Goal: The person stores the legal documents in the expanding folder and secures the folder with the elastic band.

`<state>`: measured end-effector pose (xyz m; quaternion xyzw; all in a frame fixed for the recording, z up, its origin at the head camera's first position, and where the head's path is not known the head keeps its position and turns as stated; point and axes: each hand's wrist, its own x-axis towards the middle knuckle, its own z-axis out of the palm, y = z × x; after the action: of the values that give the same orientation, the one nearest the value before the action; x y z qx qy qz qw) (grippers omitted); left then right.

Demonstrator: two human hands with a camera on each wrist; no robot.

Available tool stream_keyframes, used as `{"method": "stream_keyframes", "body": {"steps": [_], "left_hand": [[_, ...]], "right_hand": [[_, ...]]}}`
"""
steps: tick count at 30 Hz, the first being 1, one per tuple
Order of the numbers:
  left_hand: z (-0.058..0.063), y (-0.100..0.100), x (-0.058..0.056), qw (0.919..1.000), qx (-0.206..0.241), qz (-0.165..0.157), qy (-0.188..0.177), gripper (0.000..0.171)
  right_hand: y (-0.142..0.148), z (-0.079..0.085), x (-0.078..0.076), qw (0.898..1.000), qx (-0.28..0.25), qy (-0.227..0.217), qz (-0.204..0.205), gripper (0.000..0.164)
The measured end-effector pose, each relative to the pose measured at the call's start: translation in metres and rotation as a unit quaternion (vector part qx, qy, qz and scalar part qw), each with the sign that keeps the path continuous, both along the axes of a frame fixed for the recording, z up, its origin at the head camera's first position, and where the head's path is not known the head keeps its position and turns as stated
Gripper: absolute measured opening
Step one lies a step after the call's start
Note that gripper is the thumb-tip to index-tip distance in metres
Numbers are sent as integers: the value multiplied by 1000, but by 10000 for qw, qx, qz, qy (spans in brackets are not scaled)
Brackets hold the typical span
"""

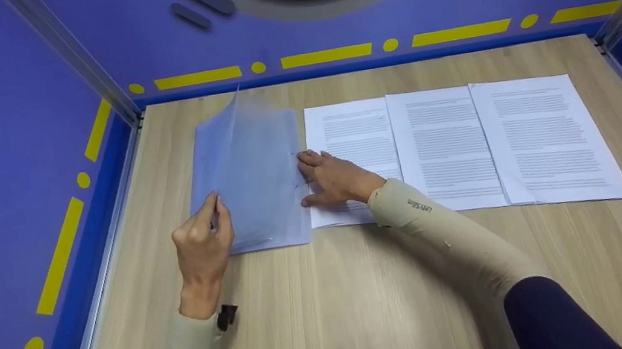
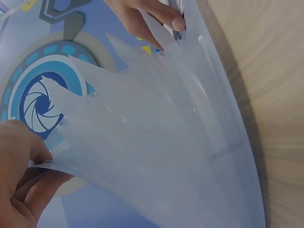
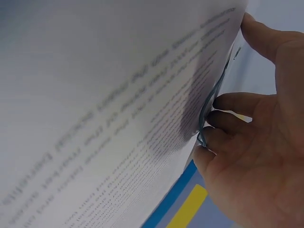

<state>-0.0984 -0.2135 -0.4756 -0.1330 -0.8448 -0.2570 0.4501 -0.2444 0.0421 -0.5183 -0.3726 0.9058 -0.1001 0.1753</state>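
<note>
A clear, bluish plastic folder (image 1: 268,174) lies on the left of the table, with several see-through sheets (image 2: 142,114) fanned up in the left wrist view. My left hand (image 1: 202,238) pinches the raised left edge of the sheets between thumb and fingers. At the folder's right edge my right hand (image 1: 342,177) rests palm down, fingers extended and thumb spread, overlapping a printed page (image 1: 356,125). In the right wrist view, a thin dark fastener strip (image 3: 213,95) runs along that edge beside the fingertips.
To the right, a second printed stack (image 1: 447,146) and a third printed stack (image 1: 543,136) lie side by side on the wooden table (image 1: 367,312). Blue panels (image 1: 339,30) with yellow marks enclose the back and sides. A metal rail (image 1: 102,289) borders the table's left edge.
</note>
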Motion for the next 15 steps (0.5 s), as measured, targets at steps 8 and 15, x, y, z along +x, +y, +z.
{"method": "stream_keyframes", "body": {"steps": [8,15], "left_hand": [[-5,4,-1,9998,56,-172,-122,15],[-9,4,0,9997,70,-178,-168,14]], "right_hand": [[7,3,4,9998,-153,79,119,89],[20,12,10,9987,-433,211,174,84]]}}
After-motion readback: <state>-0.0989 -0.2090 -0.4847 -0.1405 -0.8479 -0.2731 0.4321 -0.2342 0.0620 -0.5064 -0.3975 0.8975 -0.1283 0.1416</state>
